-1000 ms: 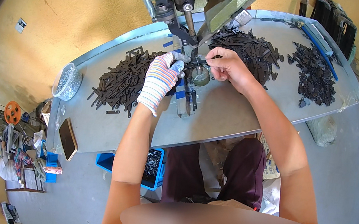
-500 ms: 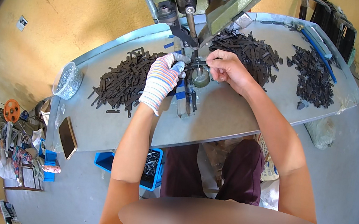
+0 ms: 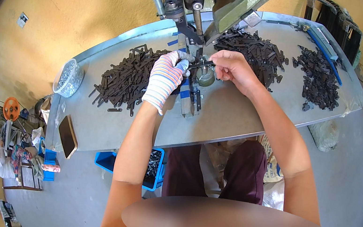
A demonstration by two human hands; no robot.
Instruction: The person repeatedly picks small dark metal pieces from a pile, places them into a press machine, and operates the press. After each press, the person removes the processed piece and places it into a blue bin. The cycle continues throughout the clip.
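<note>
My left hand (image 3: 164, 80), in a striped knit glove, is closed with thumb and fingers on one end of a dark flat metal strip (image 3: 202, 64). My bare right hand (image 3: 235, 70) pinches the strip's other end between thumb and fingertips. Both hands are just below the head of a green press (image 3: 196, 23), over its narrow bed (image 3: 185, 96) with blue tape on it. Beneath the strip is a small round dish (image 3: 205, 79). More dark strips lie heaped left of my gloved hand (image 3: 125, 78) and behind my right hand (image 3: 255, 54).
Smaller dark parts (image 3: 317, 82) form a pile at the table's right. A clear tub of shiny small pieces (image 3: 69, 77) and a phone (image 3: 67, 137) sit at its left edge. Blue bins (image 3: 160, 181) are below the front edge. A seated person (image 3: 5, 164) is far left.
The strip between my hands now slants up a little toward the right. My hands have hardly moved, and the whole view has shifted slightly.
</note>
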